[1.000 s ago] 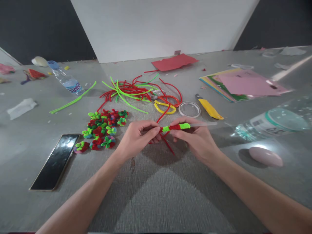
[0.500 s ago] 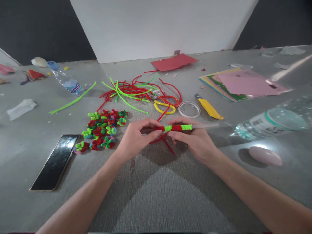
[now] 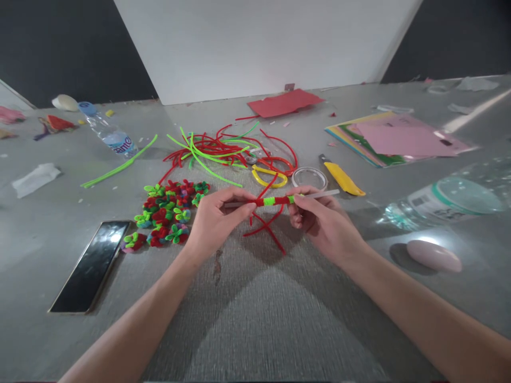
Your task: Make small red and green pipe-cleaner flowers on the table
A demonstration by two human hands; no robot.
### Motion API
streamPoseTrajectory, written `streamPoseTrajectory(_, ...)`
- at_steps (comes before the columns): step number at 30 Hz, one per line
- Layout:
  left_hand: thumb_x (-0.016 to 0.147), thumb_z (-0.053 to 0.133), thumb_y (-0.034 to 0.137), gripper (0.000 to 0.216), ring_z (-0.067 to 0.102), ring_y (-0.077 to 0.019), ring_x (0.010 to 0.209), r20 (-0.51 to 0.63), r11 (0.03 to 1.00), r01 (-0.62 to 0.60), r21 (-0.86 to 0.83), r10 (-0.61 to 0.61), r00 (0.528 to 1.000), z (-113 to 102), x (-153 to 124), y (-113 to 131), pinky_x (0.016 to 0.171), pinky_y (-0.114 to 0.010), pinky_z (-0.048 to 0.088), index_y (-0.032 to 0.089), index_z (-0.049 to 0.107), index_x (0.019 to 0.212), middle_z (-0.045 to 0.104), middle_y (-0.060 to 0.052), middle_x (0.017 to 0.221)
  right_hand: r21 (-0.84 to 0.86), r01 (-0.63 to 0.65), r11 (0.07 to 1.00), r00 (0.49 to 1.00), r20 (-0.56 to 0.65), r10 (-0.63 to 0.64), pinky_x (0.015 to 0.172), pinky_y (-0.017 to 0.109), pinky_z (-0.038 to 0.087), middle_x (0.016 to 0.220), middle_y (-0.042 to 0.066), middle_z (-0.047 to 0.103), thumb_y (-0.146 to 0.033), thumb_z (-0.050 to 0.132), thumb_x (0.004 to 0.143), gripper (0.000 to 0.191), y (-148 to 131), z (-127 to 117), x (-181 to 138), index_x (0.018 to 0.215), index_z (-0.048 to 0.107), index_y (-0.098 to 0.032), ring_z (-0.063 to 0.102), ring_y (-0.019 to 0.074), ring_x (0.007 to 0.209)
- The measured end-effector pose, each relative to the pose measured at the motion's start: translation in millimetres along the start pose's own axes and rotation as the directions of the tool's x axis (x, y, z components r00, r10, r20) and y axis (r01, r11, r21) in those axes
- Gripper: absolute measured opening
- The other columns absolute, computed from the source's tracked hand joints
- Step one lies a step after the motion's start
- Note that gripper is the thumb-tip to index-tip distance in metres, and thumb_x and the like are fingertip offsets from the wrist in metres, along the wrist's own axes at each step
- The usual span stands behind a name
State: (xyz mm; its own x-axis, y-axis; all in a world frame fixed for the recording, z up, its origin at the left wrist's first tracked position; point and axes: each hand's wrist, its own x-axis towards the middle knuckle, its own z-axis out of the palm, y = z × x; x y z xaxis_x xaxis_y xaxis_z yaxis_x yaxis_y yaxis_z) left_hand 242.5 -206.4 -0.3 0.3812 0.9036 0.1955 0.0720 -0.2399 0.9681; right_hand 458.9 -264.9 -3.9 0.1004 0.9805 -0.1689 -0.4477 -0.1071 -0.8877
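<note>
Between my hands is a thin translucent stick (image 3: 329, 194), tilted slightly up at its right end. Tightly coiled red and green pipe cleaner (image 3: 270, 201) wraps its middle in bands. My left hand (image 3: 219, 219) pinches the left part, thumb at the red band's edge. Thumb and fingers of my right hand (image 3: 324, 219) close on the green band at the other end. A red length hangs from the wrapping by my left fingers. Beneath, loose red pipe cleaners (image 3: 265, 225) cross on the table. Several small red, green and multicoloured pipe-cleaner flowers (image 3: 162, 215) sit left of my hands.
Behind my hands lie a pile of pipe cleaners (image 3: 207, 148), yellow-and-orange-handled scissors (image 3: 270, 177), a tape roll (image 3: 309, 177) and a yellow utility knife (image 3: 344, 178). A phone (image 3: 90, 267) is at left; a large bottle (image 3: 443, 201) and a mouse (image 3: 434, 255) are at right.
The wrapped stick has shifted left and tilted up at its right end. My right hand's grip is now on the end green band, and the crossed red pieces below show more.
</note>
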Motion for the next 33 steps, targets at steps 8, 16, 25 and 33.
streamPoseTrajectory(8,0.085,0.079,0.020,0.019,0.076,-0.0139,0.088,-0.038,0.999,0.011,-0.043,-0.012,0.999,-0.5,-0.4,-0.8,0.078,-0.021,0.062,0.018,0.078,0.104,0.079,-0.003,0.098,0.044,0.025,0.999,1.000,-0.011,-0.025,0.052,0.016,0.046,0.065,0.000,0.066,-0.023,0.080,0.081,0.006,0.0,-0.4,-0.5,0.086,0.078,-0.021,0.056,0.0073,0.058)
streamPoseTrajectory(16,0.086,0.076,0.017,0.007,0.074,-0.0108,0.071,-0.042,0.999,-0.013,-0.053,0.011,0.999,1.0,-0.8,2.1,0.068,-0.019,0.061,0.017,0.079,0.093,0.079,-0.001,0.081,0.000,0.065,0.998,0.997,0.034,-0.065,0.053,0.017,0.046,0.064,-0.003,0.063,-0.020,0.082,0.077,0.016,0.0,0.2,-3.1,0.092,0.080,-0.025,0.054,0.0071,0.057)
streamPoseTrajectory(25,0.087,0.078,0.020,0.010,0.075,-0.0104,0.075,0.084,0.998,-0.023,-0.059,0.028,0.996,6.5,-8.0,3.6,0.070,-0.017,0.061,0.018,0.080,0.097,0.081,-0.001,0.087,-0.327,0.310,0.893,0.949,0.168,-0.268,0.056,0.021,0.049,0.077,-0.004,0.069,-0.023,0.086,0.082,0.014,10.4,4.5,-10.3,0.094,0.080,-0.028,0.060,0.0083,0.061)
streamPoseTrajectory(33,0.089,0.079,0.025,0.010,0.076,-0.0117,0.072,0.145,0.990,0.076,-0.121,-0.058,0.988,9.0,-10.5,4.4,0.068,-0.019,0.063,0.020,0.081,0.097,0.081,0.000,0.084,-0.381,0.341,0.859,0.939,0.187,-0.289,0.056,0.022,0.047,0.073,-0.005,0.067,-0.024,0.084,0.085,0.010,7.3,1.8,-13.7,0.091,0.076,-0.026,0.058,0.0086,0.061)
